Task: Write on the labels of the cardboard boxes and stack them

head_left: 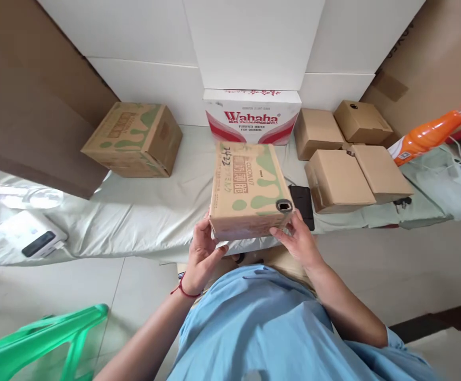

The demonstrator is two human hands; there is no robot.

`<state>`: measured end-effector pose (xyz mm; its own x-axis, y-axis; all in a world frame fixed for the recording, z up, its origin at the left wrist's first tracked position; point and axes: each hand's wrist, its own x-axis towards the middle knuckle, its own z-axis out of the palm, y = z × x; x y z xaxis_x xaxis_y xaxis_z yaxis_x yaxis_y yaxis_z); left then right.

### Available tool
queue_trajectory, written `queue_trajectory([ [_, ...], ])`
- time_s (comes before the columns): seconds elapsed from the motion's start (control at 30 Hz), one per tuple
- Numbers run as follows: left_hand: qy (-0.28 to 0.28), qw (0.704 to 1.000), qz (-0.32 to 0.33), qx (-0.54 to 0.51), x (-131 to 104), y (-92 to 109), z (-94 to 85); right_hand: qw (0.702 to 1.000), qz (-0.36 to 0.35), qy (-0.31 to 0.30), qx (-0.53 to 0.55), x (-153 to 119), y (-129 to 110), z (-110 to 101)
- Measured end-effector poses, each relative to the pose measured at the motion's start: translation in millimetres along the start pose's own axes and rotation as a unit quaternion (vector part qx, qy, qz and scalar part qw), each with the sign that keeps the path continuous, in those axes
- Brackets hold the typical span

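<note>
A printed coconut cardboard box [250,180], green-patterned with handwritten digits, is held in front of me at the near edge of the cloth-covered table. My left hand [204,248] grips its near left corner, a red cord around the wrist. On the near right corner, my right hand [299,241] has its fingers closed. Close to that hand, a small dark ring-shaped piece [283,205] sits on the box top. The box's underside is hidden. Behind it stands a white and red Wahaha carton [254,119].
Another coconut box [133,140] stands back left. Several plain brown boxes, including a near one [339,180], cluster at right beside an orange bottle [428,135]. A black flat object [301,206] lies on the table. A white device [32,233] is at left; a green stool [43,338] stands below.
</note>
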<state>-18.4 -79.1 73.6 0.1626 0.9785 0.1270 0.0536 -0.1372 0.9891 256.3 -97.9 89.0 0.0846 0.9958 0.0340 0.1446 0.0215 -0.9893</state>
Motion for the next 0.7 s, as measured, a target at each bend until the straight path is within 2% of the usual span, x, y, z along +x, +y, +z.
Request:
queue_trajectory([
  [0.13,0.032,0.999,-0.032,-0.019,-25,-12,-18.6,0.999,0.022,-0.038,0.031,-1,15,22],
  [0.27,0.062,0.997,-0.04,-0.028,-41,-24,-22.0,0.995,0.044,-0.063,0.06,-7,25,30],
  [0.4,0.062,0.997,-0.043,-0.026,-47,-28,-22.0,0.997,0.043,-0.047,0.037,-12,38,33],
  [0.53,0.018,0.998,-0.007,-0.059,-53,-15,-22.5,0.996,0.054,-0.027,0.071,-19,51,34],
  [0.7,-0.09,0.992,0.088,0.021,-53,14,-18.9,0.981,0.125,-0.017,0.146,-23,52,24],
])
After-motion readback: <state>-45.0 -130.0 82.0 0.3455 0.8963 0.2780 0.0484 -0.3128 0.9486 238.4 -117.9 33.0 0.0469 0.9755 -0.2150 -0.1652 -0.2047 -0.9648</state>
